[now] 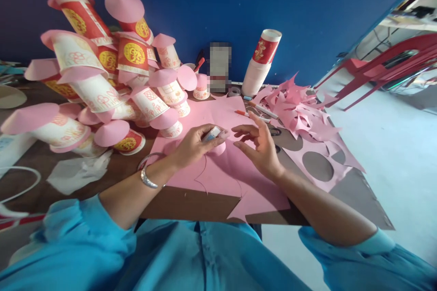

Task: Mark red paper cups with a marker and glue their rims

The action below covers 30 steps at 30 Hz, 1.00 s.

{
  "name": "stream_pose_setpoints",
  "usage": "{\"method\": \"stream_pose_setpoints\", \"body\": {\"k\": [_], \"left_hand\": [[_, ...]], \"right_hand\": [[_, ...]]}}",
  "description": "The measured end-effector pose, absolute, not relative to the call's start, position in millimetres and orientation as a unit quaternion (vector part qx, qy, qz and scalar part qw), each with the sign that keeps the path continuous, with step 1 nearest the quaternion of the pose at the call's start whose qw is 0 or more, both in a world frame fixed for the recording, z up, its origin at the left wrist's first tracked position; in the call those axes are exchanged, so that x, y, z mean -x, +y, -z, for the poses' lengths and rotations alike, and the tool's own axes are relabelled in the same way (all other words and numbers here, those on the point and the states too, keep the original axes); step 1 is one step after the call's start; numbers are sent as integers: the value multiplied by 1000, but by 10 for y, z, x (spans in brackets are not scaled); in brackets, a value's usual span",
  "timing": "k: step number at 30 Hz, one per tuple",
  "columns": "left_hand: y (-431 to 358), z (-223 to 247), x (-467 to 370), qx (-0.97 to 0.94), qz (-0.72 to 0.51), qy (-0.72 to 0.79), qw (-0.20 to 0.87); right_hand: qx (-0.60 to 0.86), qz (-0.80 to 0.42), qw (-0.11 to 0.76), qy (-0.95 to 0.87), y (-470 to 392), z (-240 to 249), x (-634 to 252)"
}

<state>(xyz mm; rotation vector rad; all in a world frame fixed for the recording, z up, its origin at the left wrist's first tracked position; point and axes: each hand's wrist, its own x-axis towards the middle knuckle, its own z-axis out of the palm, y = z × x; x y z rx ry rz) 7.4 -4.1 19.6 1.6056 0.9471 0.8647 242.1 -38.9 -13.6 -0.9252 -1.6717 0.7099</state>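
My left hand (pixel 196 143) is closed around a small white-and-blue block-shaped object (pixel 212 133) whose exact kind I cannot make out. Just below its fingertips shows a small rounded pink piece (pixel 218 149), partly hidden by the hand. Facing it, my right hand (pixel 261 148) hovers with thumb and curved fingers apart, holding nothing visible. Both hands are above a large sheet of pink paper (pixel 191 175) with curved lines drawn on it. Orange-and-white markers (pixel 264 110) lie beyond the right fingertips, and dark scissor handles (pixel 276 132) show partly beside that hand.
Stacked paper cups with pink cone tops (pixel 94 91) fill the left side. A tall cup stack (pixel 256 75) stands near the blue wall (pixel 218 0). Pink paper scraps (pixel 293 104) and a sheet with round holes (pixel 300 182) lie right. A red chair (pixel 368 68) stands beyond.
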Motion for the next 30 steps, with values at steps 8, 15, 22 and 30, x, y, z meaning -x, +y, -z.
{"method": "stream_pose_setpoints", "body": {"k": [8, 15, 22, 30], "left_hand": [[-149, -265, -94, -685, -284, 358, 567], [-142, -143, -50, -791, -299, 364, 391], [-148, -110, -22, -876, -228, 357, 232], [-178, -42, 10, -921, -155, 346, 83]], "right_hand": [[367, -300, 532, -701, -489, 61, -2318], [369, -323, 553, -673, -504, -7, -2380], [378, -193, 484, -765, -459, 8, -2460], [366, -139, 455, -800, -559, -74, -2421]]}}
